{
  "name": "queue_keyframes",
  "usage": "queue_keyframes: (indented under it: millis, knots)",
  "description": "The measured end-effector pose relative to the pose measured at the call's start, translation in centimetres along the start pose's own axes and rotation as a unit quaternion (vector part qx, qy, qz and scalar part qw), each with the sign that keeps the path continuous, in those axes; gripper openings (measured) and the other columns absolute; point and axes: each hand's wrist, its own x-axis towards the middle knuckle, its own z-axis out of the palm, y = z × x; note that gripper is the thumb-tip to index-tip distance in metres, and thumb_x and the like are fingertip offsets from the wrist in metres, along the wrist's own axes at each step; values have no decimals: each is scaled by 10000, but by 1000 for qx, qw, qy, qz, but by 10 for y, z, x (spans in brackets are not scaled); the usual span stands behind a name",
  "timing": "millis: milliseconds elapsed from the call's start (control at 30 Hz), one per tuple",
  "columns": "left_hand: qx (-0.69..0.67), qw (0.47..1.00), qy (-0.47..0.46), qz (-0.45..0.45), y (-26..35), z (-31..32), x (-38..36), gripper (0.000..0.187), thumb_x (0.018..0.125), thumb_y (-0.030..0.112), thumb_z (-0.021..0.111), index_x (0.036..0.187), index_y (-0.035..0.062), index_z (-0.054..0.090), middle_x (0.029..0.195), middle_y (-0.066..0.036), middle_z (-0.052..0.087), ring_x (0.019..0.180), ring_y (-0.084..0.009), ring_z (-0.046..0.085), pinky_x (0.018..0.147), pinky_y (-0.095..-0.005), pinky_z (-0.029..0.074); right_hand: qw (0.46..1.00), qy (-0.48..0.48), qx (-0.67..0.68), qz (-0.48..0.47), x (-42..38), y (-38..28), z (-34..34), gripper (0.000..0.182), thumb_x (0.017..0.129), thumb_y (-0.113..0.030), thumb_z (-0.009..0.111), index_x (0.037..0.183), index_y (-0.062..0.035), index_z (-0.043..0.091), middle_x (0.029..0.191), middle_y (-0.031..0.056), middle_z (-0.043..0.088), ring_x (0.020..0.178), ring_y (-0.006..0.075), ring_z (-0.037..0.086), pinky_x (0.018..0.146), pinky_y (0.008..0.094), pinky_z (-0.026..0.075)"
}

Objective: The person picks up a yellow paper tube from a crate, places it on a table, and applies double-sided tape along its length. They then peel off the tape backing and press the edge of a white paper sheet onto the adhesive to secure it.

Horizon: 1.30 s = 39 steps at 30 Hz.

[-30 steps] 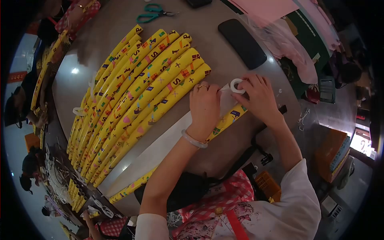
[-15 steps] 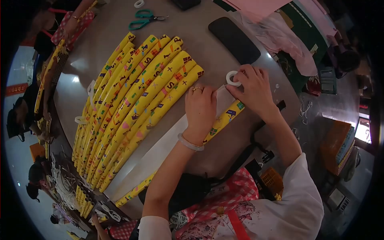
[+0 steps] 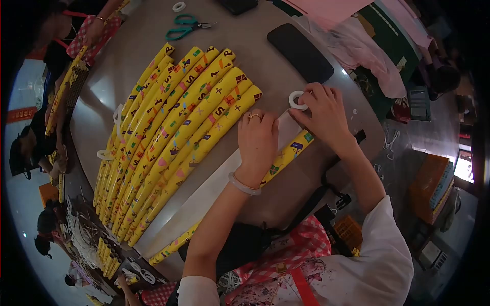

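Note:
My right hand [image 3: 326, 117] grips a roll of white tape [image 3: 292, 102] between thumb and fingers, at the far end of a partly rolled sheet of yellow printed wrapping paper [image 3: 288, 159]. The sheet's white underside [image 3: 209, 191] faces up as a long strip beside the rolled part. My left hand [image 3: 258, 148], fingers together and bent, is closed at the strip's far edge, close to the tape; its fingertips are partly hidden. Left of the strip lies a row of several finished yellow paper rolls [image 3: 176, 127].
Teal-handled scissors [image 3: 179, 33], another white tape roll [image 3: 178, 6] and a black phone-like slab [image 3: 300, 52] lie on the table's far part. A black strap [image 3: 311, 201] crosses the near edge. Other people work at the left, one hand [image 3: 94, 31] near a red checked cloth.
Both hands stay in nearly the same place, with the tape roll still in the right one. The whole view has shifted very slightly.

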Motion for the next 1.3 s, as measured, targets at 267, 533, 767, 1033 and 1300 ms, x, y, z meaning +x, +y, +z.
queue_keyframes:
  millis: [267,533,767,1033,1300]
  knots:
    - [-29,1000,-1,-12,0,0,6,131,777,103,668,897,53,654,866,-101,596,854,-291,567,768,-385,435,999,21,32,-16,-3,-1,0,227,734,-244,720,862,-119,579,1001,37,532,938,224,543,865,415,347]
    - [-6,999,-11,31,5,11,15,90,788,105,646,865,59,643,868,-86,597,855,-280,558,769,-385,425,999,37,40,0,-6,-3,1,232,714,-215,730,873,-132,583,1031,29,540,961,220,547,871,414,356]
    - [-12,998,-12,61,8,8,17,78,782,71,631,854,54,653,841,-71,606,815,-265,562,741,-380,417,997,63,45,-2,-9,-6,4,254,668,-144,719,894,-147,601,1097,11,563,982,211,545,893,414,348]
    - [-108,993,-23,35,2,6,25,79,767,82,648,816,21,660,822,-87,636,737,-260,592,684,-366,445,990,101,100,7,-6,-15,1,246,629,-80,715,846,-117,606,1095,18,568,972,215,543,898,413,351]
    - [-233,959,-151,-61,-7,-8,32,166,809,117,650,919,-2,687,859,-100,667,703,-224,621,656,-304,483,986,119,117,12,-9,-16,5,221,604,-61,733,794,-92,623,1084,36,564,943,235,536,848,384,394]
